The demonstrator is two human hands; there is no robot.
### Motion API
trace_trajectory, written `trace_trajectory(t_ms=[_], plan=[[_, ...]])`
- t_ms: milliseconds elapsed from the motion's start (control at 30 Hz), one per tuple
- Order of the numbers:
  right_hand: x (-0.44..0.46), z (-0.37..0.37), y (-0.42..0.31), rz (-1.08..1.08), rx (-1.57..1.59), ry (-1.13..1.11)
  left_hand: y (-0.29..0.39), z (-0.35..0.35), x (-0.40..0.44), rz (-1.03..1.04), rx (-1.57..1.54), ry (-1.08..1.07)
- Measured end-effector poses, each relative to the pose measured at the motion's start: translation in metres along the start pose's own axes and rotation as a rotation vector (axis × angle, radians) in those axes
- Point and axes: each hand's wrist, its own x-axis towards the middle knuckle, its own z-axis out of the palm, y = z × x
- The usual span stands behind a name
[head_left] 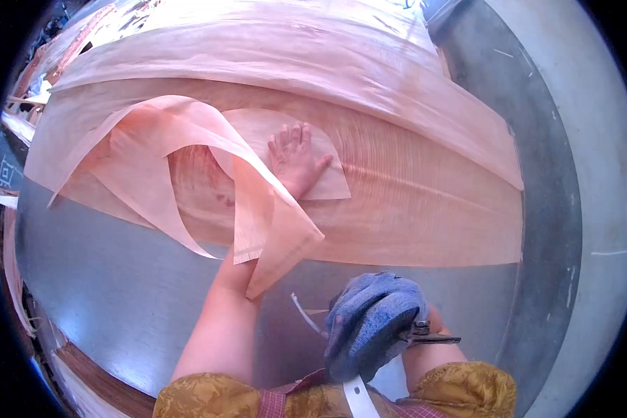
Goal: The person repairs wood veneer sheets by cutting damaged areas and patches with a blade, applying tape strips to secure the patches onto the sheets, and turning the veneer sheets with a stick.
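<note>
Head view | from above | faces forward and down | near the grey tabletop

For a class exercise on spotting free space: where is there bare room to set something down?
Bare metal tabletop shows left of the left arm, bordered by the thin sheet, and right of the gloved right hand. It is crowded around the left hand, where a curled strip loops across the sheet.

The flat sheet is peach-tan, finely streaked with paler and darker grain lines. The curled sheet glows salmon-orange inside its folds. The table is blue-grey. The glove is mottled blue, the sleeves mustard with darker blotches, the strap checked dusky pink.
</note>
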Motion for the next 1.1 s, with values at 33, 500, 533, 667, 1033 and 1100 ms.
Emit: trace_trajectory(t_ms=[33,500,533,667,1033,1100], plan=[[-0.002,-0.001,-0.004,0.043,-0.028,0.040,-0.001,0.002,0.000,0.005,-0.002,0.012],[0.066,-0.261,0.127,0.547,-0.166,1.033,-0.004,-0.005,0.004,0.063,-0.032,0.200],[0.065,-0.262,0.130,0.512,-0.189,1.006,-0.002,-0.011,0.001,0.058,-0.032,0.176],[0.060,-0.266,0.127,0.524,-0.349,0.950,0.003,-0.010,0.006,0.127,0.109,0.125],[0.028,-0.252,0.091,0.742,-0.728,0.856,-0.011,-0.007,0.025,0.264,0.217,0.037],[0.019,-0.283,0.108,0.624,-1.510,0.717,-0.008,-0.009,0.026,0.261,0.223,0.012]])
